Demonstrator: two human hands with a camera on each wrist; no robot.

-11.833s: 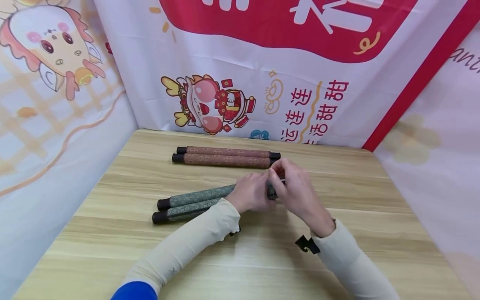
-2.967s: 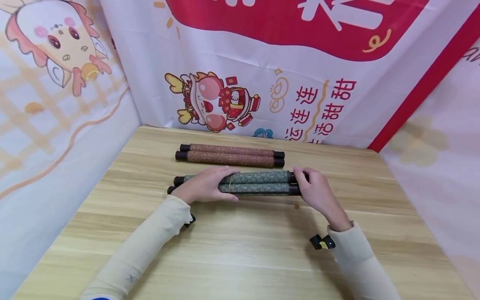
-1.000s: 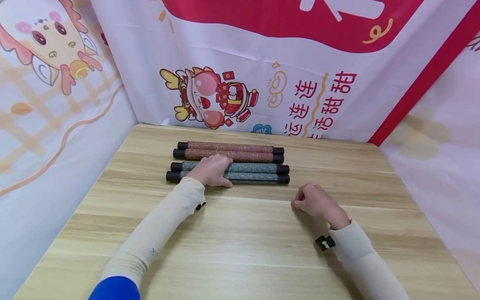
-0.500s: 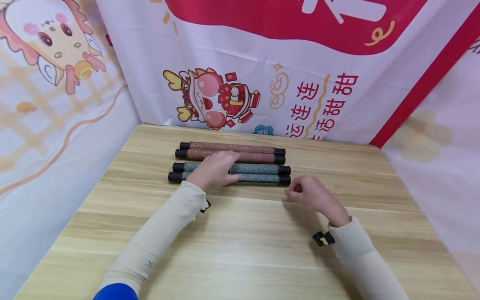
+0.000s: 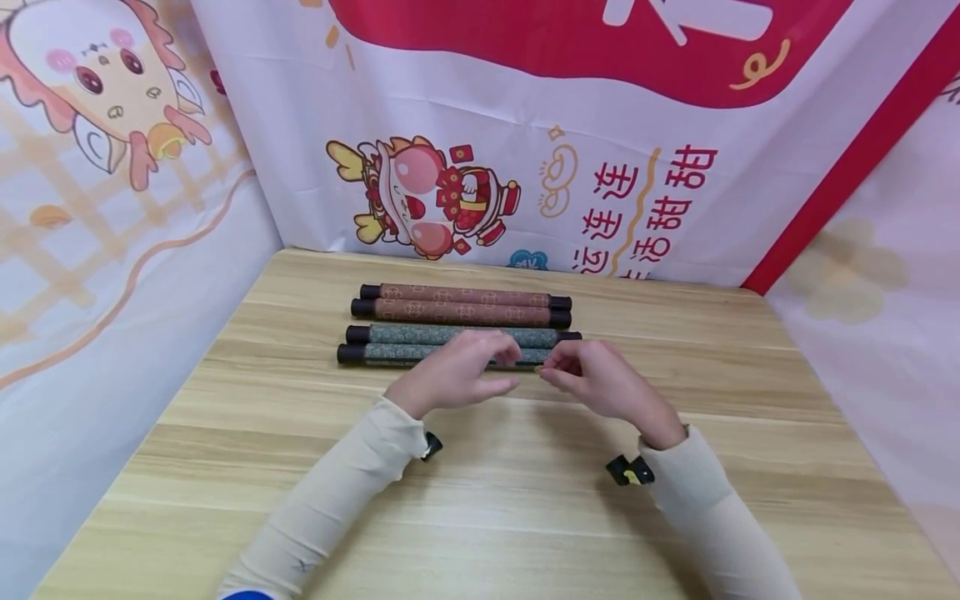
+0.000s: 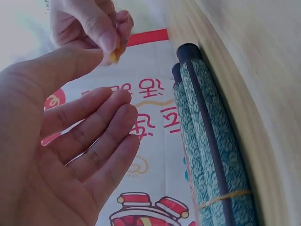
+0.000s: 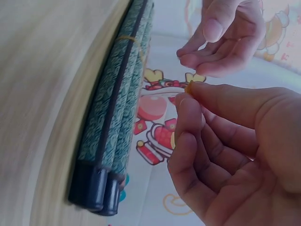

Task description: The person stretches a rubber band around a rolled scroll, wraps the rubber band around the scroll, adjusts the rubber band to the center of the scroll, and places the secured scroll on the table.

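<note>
My right hand [image 5: 600, 379] pinches a small bunched yellow rubber band [image 7: 189, 88] between thumb and forefinger. Facing it, my left hand [image 5: 461, 371] hovers with nothing in it, fingers loosely bent and thumb apart. Both hands are just in front of a pair of green patterned scrolls [image 5: 405, 353] with dark end knobs, lying side by side. Around that pair, in the left wrist view, runs a thin yellow band [image 6: 230, 195]. The left hand hides part of the nearer green scroll in the head view.
Behind the green pair, two brown patterned scrolls [image 5: 461, 312] lie parallel on the wooden table [image 5: 480, 500]. A printed cloth backdrop [image 5: 300, 167] stands along the table's rear edge, with more cloth at both sides.
The green scrolls were brought back beside the brown pair. My left hand has lifted off them and come forward. My right hand has picked the rubber band off the table and moved left.
</note>
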